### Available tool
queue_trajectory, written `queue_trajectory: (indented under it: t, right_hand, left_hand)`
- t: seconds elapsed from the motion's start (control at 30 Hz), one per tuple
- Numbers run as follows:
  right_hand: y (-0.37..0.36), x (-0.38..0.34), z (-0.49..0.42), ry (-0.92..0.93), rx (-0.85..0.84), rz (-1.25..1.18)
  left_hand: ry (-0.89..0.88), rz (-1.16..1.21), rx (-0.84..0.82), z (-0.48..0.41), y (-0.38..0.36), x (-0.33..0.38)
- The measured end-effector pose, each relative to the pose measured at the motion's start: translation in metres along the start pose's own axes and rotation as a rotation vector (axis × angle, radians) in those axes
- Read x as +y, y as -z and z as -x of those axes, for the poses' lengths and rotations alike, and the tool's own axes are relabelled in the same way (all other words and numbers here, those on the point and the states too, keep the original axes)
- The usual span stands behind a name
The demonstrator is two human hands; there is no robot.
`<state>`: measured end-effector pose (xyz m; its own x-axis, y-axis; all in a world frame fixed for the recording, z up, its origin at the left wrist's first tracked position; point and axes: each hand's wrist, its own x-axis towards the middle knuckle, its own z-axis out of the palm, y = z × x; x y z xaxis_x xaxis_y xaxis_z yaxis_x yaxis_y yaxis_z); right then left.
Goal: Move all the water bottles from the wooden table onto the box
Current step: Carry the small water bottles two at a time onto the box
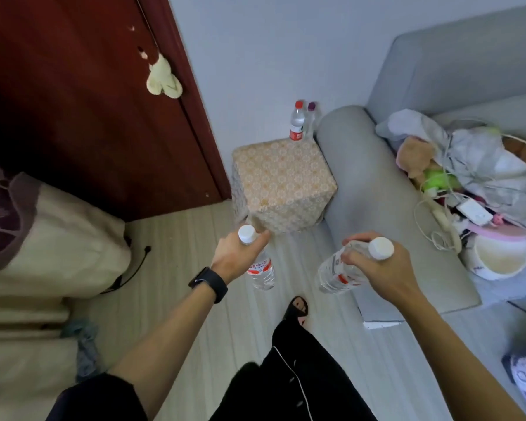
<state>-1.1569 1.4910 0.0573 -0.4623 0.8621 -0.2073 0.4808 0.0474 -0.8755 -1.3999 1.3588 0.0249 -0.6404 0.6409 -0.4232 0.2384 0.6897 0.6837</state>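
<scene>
Head view: both hands are loaded and held over the floor, just short of the patterned box (pixel 283 180).

- **Left hand** (pixel 234 256): fingers curled round the neck of the left bottle (pixel 260 270). It has a white cap, and the body hangs roughly upright below the fist.
- **Right hand** (pixel 380 268): wrapped over the shoulder of the right bottle (pixel 334 270). White cap, tilted, base pointing down-left. There may be a second bottle under that grip; I can't tell.
- **Box**: sits just beside the grey sofa (pixel 362 177). The red-capped bottle (pixel 297 124) and purple-capped bottle (pixel 311 117) stand upright at its far right corner, close together.

Risks as I read them:
- The left hold is neck-only, so a swing or a slack finger drops that bottle on the floor.
- The right bottle needs righting before set-down, or it lands on its edge and rolls off.
- The box top looks wrapped and possibly soft, so a hard set-down could wobble the pair at the corner.
- Reaching deep could clip those two off the back.

Containers:
- All the bottles are clear; I can't read the fill levels.
- The white tub (pixel 498 259) on the sofa has a cream inside; I can't tell its contents.
</scene>
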Motion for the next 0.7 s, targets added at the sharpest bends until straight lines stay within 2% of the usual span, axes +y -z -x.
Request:
queue_trajectory:
  t: [0.33, 0.7]
  right_hand:
    - [-0.001, -0.013, -0.193, -0.017, -0.022, 0.082]
    - [-0.028, -0.007, -0.384, -0.173, -0.18, 0.128]
  left_hand:
    - [0.096, 0.139, 0.054, -0.155, 0.008, 0.073]
    - [0.142, 0.141, -0.039, -0.358, -0.015, 0.119]
